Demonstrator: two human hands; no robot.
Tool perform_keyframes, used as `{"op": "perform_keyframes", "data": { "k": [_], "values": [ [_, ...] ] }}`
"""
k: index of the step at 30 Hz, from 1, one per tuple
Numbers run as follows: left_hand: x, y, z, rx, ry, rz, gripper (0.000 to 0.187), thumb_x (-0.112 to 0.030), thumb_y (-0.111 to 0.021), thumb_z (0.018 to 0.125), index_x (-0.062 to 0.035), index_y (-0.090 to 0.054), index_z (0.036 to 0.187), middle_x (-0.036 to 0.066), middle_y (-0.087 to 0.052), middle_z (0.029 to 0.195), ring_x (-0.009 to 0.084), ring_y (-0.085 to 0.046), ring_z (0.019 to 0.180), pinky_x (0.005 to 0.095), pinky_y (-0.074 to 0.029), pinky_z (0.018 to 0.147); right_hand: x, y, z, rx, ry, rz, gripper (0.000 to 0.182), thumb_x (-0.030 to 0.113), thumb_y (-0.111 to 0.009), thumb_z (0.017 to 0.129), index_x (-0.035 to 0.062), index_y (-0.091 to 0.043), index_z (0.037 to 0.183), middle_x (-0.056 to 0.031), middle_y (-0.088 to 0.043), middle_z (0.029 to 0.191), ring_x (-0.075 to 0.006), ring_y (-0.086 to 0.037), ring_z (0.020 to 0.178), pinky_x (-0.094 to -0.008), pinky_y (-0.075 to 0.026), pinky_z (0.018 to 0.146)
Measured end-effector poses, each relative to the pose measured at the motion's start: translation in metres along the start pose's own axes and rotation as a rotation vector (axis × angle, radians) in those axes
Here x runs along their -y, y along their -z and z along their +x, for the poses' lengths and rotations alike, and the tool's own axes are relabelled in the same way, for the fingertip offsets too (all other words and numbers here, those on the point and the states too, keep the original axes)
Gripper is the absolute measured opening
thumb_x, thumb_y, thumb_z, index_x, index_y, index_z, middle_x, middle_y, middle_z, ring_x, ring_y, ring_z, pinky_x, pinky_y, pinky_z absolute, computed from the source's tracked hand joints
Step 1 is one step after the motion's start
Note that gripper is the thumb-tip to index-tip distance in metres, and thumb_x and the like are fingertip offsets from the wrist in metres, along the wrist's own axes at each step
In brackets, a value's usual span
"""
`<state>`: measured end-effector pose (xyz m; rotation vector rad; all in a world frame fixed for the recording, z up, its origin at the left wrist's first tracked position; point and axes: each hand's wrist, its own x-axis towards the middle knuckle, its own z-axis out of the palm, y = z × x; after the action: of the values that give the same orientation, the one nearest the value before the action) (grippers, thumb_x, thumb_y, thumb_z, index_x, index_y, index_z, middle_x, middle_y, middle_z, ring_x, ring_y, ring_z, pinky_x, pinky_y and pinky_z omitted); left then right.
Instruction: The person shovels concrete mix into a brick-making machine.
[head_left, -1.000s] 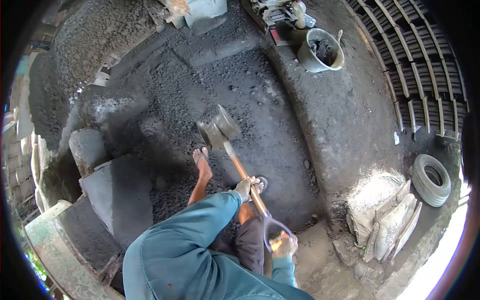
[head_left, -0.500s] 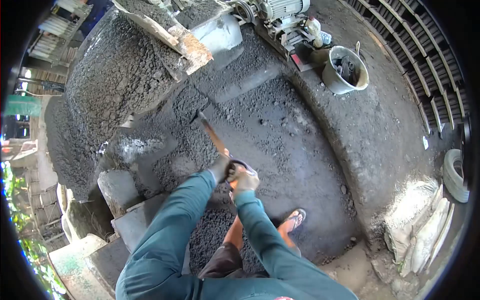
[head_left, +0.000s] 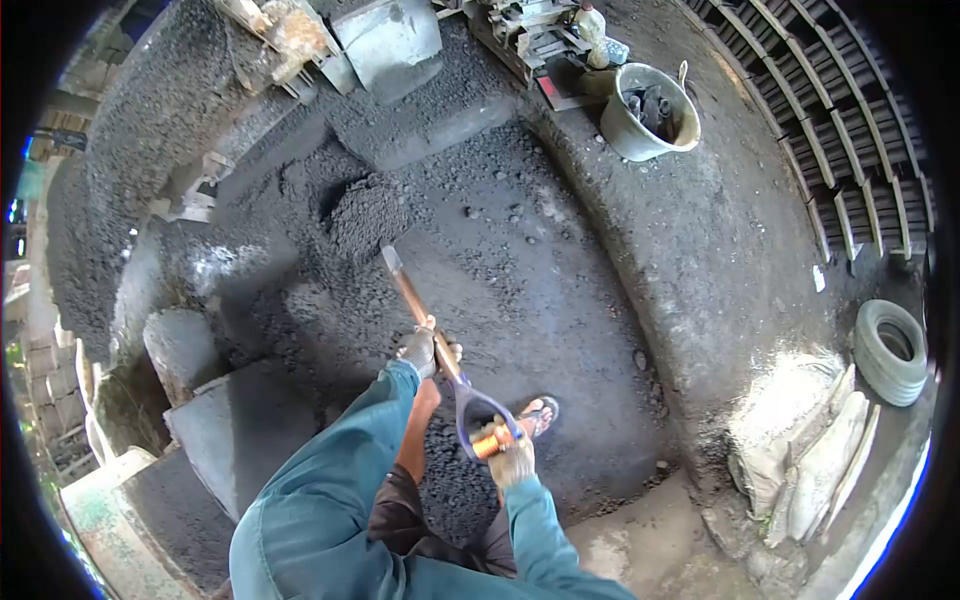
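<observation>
A shovel (head_left: pixel 410 292) with a wooden shaft slants across the middle of the view. My left hand (head_left: pixel 421 350) is closed around the shaft, partway down. Its purple D-shaped handle has an orange crossbar, and my right hand (head_left: pixel 513 463) is wrapped around that bar. The lower end of the shovel meets a heap of dark, crumbly clay-like material (head_left: pixel 370 215); the material covers the blade, so its outline is hidden. Both hands appear to wear greyish, dirty gloves with some fingers bare.
A large dark mound (head_left: pixel 140 160) rises at the left. Metal chute plates (head_left: pixel 390 45) stand at the top. A bucket (head_left: pixel 640 140) sits on the raised ledge (head_left: pixel 690 260). At right are a tyre (head_left: pixel 890 352) and sacks (head_left: pixel 825 470). My sandalled foot (head_left: pixel 540 415) is near the handle.
My hands have moved apart along the shovel, the right drawing back with the handle toward my body. A fuller heap shows at the blade end. The view has shifted.
</observation>
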<state>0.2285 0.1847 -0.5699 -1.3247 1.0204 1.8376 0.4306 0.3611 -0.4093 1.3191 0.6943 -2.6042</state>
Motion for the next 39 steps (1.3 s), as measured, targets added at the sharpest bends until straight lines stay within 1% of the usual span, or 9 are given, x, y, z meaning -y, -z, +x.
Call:
{"op": "perform_keyframes", "data": {
  "k": [7,13,17,21,26,29,30,35,39],
  "values": [
    [0.130,-0.032,-0.003,0.141,0.049,0.060,0.020,-0.023,-0.059,0.100,-0.0108,-0.051,0.088,0.008,-0.059,0.078,0.0263,-0.059,0.060,0.0470,-0.052,0.051,0.052,0.112,-0.121,-0.689,0.131,-0.216,0.011,0.009,-0.070,0.085,0.0031,-0.062,0.091,-0.0064,-0.056,0.067,-0.0212,-0.056,0.046,-0.0371,-0.048,0.038],
    [0.302,-0.060,-0.060,0.316,0.377,-0.299,0.010,-0.024,-0.053,0.101,-0.0167,-0.059,0.096,0.001,-0.057,0.080,0.0198,-0.060,0.071,0.0486,-0.053,0.060,0.132,0.181,-0.272,-0.845,0.327,-0.409,0.013,0.003,-0.062,0.083,0.0027,-0.062,0.096,-0.0115,-0.062,0.072,-0.0251,-0.062,0.054,-0.0448,-0.058,0.047],
    [0.329,-0.095,-0.195,-0.008,0.426,-0.139,0.012,-0.020,-0.059,0.096,-0.0164,-0.053,0.106,0.011,-0.051,0.086,0.0356,-0.061,0.075,0.0571,-0.054,0.067,0.192,0.209,-0.337,-0.863,0.187,-0.464,0.015,0.006,-0.060,0.083,0.0037,-0.062,0.098,-0.0121,-0.063,0.078,-0.0273,-0.062,0.060,-0.0485,-0.057,0.051],
    [0.308,-0.104,-0.281,0.120,0.270,-0.186,0.017,-0.021,-0.060,0.095,-0.0121,-0.050,0.106,0.015,-0.051,0.084,0.0377,-0.060,0.074,0.0590,-0.054,0.069,0.226,0.236,-0.343,-0.764,0.059,-0.480,0.017,0.009,-0.058,0.083,0.0048,-0.062,0.099,-0.0128,-0.064,0.084,-0.0295,-0.063,0.065,-0.0522,-0.056,0.055],
    [0.112,-0.108,-0.453,0.277,-0.131,-0.324,0.020,-0.019,-0.063,0.093,-0.0052,-0.057,0.080,0.015,-0.063,0.069,0.0333,-0.061,0.060,0.0518,-0.053,0.067,0.221,0.234,-0.254,-0.531,-0.083,-0.403,0.020,0.013,-0.056,0.083,0.0061,-0.061,0.101,-0.0136,-0.065,0.091,-0.0323,-0.064,0.072,-0.0568,-0.055,0.060],
    [0.041,-0.085,-0.460,0.321,-0.532,-0.335,0.021,-0.019,-0.064,0.092,-0.0050,-0.054,0.079,0.014,-0.056,0.067,0.0326,-0.059,0.065,0.0532,-0.052,0.069,0.206,0.156,-0.210,-0.063,0.074,-0.567,0.013,0.018,-0.061,0.087,0.0051,-0.061,0.092,-0.0083,-0.058,0.073,-0.0256,-0.057,0.054,-0.0416,-0.051,0.050],
    [0.043,-0.088,-0.471,0.285,-0.439,-0.299,0.020,-0.018,-0.063,0.092,-0.0050,-0.053,0.081,0.013,-0.055,0.069,0.0328,-0.059,0.068,0.0537,-0.052,0.072,0.211,0.198,-0.169,-0.076,0.028,-0.266,0.010,0.014,-0.060,0.087,0.0043,-0.060,0.086,-0.0083,-0.057,0.066,-0.0246,-0.055,0.049,-0.0400,-0.050,0.047],
    [0.135,-0.104,-0.456,0.181,0.194,-0.490,0.012,-0.013,-0.062,0.094,-0.0079,-0.051,0.092,0.014,-0.054,0.081,0.0323,-0.055,0.073,0.0534,-0.052,0.078,0.331,0.244,-0.247,-0.223,-0.132,-0.455,0.006,0.001,-0.064,0.083,-0.0007,-0.058,0.082,-0.0143,-0.053,0.055,-0.0296,-0.053,0.043,-0.0528,-0.051,0.042],
    [0.187,-0.076,-0.360,0.302,0.202,-0.801,0.023,-0.027,-0.066,0.095,-0.0094,-0.053,0.090,0.011,-0.056,0.077,0.0287,-0.057,0.069,0.0500,-0.052,0.072,0.294,0.130,-0.321,-0.388,-0.017,-0.456,0.014,-0.003,-0.064,0.083,0.0004,-0.057,0.096,-0.0104,-0.049,0.057,-0.0286,-0.056,0.044,-0.0506,-0.052,0.043]
  ]
}}
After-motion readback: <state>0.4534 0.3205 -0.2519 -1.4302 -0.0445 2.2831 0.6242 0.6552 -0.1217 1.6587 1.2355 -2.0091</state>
